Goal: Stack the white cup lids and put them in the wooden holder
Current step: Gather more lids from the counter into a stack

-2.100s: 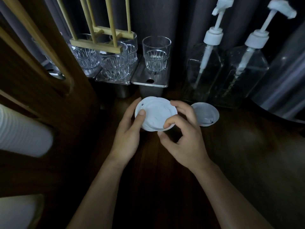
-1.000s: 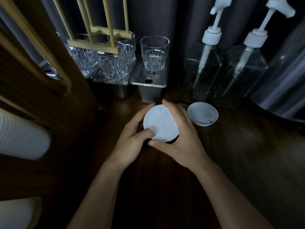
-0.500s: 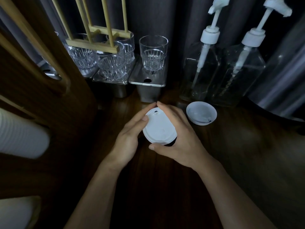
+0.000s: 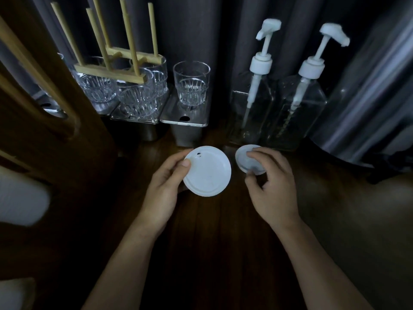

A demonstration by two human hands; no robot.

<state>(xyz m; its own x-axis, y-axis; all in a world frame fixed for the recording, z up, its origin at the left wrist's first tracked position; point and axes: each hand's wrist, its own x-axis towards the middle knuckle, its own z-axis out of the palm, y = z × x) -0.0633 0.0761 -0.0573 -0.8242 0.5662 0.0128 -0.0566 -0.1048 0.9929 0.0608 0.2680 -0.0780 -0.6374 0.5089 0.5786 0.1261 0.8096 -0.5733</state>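
My left hand [image 4: 164, 186] holds a white cup lid [image 4: 209, 172] above the dark wooden counter, thumb on its top near the sip hole. Whether more lids are stacked under it is hidden. To its right, my right hand [image 4: 271, 186] reaches over a second white lid [image 4: 244, 158] lying on the counter; its fingertips curl round the lid's far and near edges. The wooden holder [image 4: 121, 54], a light frame with upright rods, stands at the back left above the glasses.
Several clear glasses [image 4: 191, 85] stand on steel trays at the back. Two clear pump bottles [image 4: 257, 97] stand behind the lids. A dark wooden rack [image 4: 44, 113] with white cups fills the left; a steel vessel [image 4: 368, 97] is at the right.
My right hand left the lid that both hands held and moved right onto the second lid on the counter. The left hand now holds the first lid alone.
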